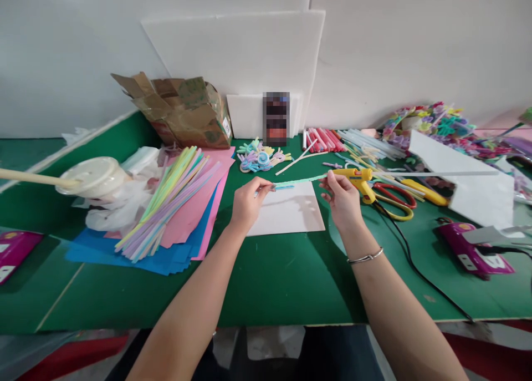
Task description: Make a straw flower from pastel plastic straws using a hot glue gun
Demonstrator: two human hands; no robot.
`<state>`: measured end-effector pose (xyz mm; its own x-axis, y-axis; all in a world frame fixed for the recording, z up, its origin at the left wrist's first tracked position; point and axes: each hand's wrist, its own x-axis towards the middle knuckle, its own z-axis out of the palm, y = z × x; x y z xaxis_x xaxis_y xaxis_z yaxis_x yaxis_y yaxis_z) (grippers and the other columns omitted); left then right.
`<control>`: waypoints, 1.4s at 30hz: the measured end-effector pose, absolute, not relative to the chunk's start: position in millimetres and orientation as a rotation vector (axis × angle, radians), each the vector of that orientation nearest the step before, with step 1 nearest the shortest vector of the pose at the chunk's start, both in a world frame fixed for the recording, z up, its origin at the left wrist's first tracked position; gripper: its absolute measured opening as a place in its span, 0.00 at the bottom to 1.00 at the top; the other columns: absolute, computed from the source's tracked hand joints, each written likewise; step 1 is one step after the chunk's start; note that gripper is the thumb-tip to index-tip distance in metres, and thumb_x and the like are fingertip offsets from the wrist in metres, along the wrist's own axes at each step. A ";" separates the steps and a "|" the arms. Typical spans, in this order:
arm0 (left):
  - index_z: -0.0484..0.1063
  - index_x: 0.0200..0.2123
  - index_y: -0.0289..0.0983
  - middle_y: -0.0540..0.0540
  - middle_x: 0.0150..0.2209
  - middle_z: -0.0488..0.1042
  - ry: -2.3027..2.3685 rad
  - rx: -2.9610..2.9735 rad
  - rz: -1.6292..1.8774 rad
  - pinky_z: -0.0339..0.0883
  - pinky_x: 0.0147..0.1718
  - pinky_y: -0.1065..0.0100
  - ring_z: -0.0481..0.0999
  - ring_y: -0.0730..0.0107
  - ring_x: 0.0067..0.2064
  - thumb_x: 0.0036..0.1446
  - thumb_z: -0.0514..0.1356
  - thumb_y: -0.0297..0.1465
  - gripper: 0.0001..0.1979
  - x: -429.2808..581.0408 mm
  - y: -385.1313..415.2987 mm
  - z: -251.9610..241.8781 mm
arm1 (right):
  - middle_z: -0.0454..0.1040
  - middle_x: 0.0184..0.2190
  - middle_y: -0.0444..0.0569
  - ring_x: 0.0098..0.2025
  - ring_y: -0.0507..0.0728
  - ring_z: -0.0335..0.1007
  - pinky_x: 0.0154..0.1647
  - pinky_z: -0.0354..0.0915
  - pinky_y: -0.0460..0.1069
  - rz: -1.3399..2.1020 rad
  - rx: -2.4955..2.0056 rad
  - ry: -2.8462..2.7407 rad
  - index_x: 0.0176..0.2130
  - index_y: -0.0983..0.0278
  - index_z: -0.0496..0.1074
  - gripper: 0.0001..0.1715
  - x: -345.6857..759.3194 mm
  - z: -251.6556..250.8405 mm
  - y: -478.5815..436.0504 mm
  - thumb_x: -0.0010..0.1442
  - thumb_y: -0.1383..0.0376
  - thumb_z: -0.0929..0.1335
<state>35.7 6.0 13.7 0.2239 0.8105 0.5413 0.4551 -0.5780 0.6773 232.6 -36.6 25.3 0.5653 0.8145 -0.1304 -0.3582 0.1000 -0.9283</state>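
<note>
A mint-green pipe cleaner is stretched between my two hands above a white sheet. My left hand pinches its left end, where a short blue piece also pokes out beside the green one. At the other end, my right hand grips the pipe cleaner between thumb and forefinger, its other fingers loosely curled. Just right of that hand lies a yellow glue gun. Beyond the sheet sits a small pile of coiled pastel pipe-cleaner shapes.
Bundled pastel pipe cleaners lie on pink and blue sheets at left, near a cardboard box. Scissors, a black cord and a purple power strip are at right. A blurred-out phone-like screen stands at the back.
</note>
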 end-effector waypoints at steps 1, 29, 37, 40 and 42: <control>0.71 0.29 0.38 0.50 0.28 0.79 1.167 2.110 1.289 0.68 0.33 0.73 0.77 0.72 0.31 0.58 0.58 0.30 0.06 36.0 6.3 14.0 | 0.73 0.22 0.39 0.26 0.48 0.70 0.20 0.62 0.42 0.892 -1.183 -0.497 0.23 0.62 0.71 0.20 232.8 25.0 -36.7 0.36 0.53 0.77; 0.68 0.21 0.35 0.51 0.20 0.69 1.060 0.913 0.766 0.71 0.27 0.73 0.78 0.70 0.26 0.51 0.60 0.25 0.08 32.2 14.0 23.7 | 0.71 0.21 0.41 0.27 0.52 0.69 0.21 0.63 0.45 0.558 -1.207 -0.891 0.26 0.60 0.71 0.13 231.5 25.9 -36.4 0.48 0.54 0.72; 0.67 0.22 0.35 0.52 0.17 0.63 1.040 0.618 0.655 0.66 0.16 0.82 0.69 0.80 0.18 0.55 0.57 0.21 0.11 29.9 15.7 26.8 | 0.71 0.24 0.42 0.28 0.52 0.70 0.22 0.65 0.46 0.527 -1.131 -0.976 0.28 0.58 0.70 0.12 226.3 31.6 -43.7 0.51 0.53 0.70; 0.66 0.22 0.35 0.52 0.18 0.63 1.006 0.606 0.625 0.65 0.16 0.81 0.66 0.81 0.18 0.55 0.57 0.21 0.10 29.1 15.0 29.6 | 0.72 0.24 0.42 0.28 0.52 0.70 0.22 0.65 0.47 0.535 -1.117 -0.967 0.27 0.58 0.70 0.13 225.3 31.9 -44.8 0.50 0.52 0.70; 0.66 0.22 0.34 0.52 0.18 0.62 0.992 0.593 0.608 0.65 0.15 0.82 0.65 0.82 0.17 0.56 0.55 0.21 0.11 28.9 14.3 31.4 | 0.72 0.25 0.42 0.28 0.52 0.70 0.22 0.66 0.47 0.543 -1.108 -0.951 0.27 0.58 0.70 0.14 225.0 31.9 -45.3 0.50 0.51 0.71</control>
